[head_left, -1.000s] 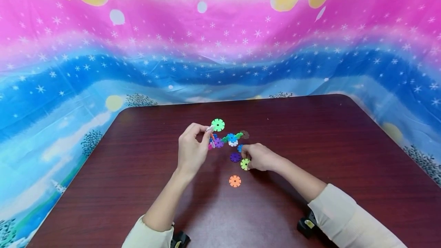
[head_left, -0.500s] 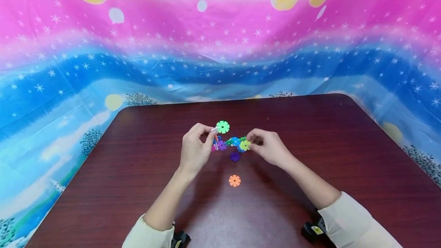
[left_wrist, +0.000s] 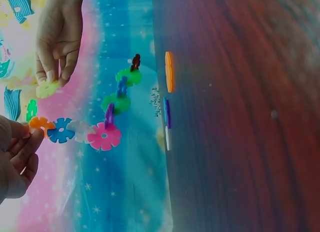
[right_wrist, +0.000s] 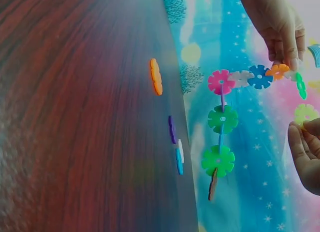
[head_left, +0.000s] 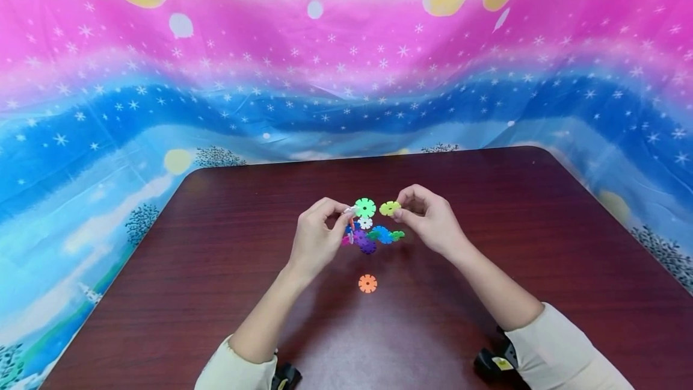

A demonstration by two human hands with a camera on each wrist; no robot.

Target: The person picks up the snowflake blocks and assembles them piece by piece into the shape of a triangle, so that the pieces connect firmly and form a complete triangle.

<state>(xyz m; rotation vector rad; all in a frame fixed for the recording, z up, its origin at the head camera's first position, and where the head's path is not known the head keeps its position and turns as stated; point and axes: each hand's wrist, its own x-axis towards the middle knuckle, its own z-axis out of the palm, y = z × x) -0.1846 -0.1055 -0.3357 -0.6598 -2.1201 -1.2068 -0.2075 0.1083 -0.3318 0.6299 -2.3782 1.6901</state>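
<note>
My left hand [head_left: 319, 236] pinches a chain of slotted plastic snowflake discs near its upper end, by a whitish piece beside an orange disc [right_wrist: 277, 71]. A bright green disc [head_left: 365, 202] stands at that end. From the fingers the chain runs through blue [left_wrist: 61, 137], white and pink [left_wrist: 104, 144] discs, then hangs through purple, green [right_wrist: 214, 123] and blue to a brown disc [right_wrist: 213, 184] at the bottom. Between thumb and fingers my right hand [head_left: 433, 224] holds a yellow-green disc [head_left: 390, 204], close to the bright green one and apart from it.
On the dark red-brown table [head_left: 260, 197] lie a loose orange disc [head_left: 373, 284] nearer me, a purple disc [head_left: 368, 248], a white disc [head_left: 365, 222] and a blue disc [right_wrist: 179, 162]. A patterned cloth [head_left: 346, 89] hangs behind the table.
My right hand has picked the yellow-green disc off the table and raised it beside the chain's green end. My left hand has shifted a little right with the chain.
</note>
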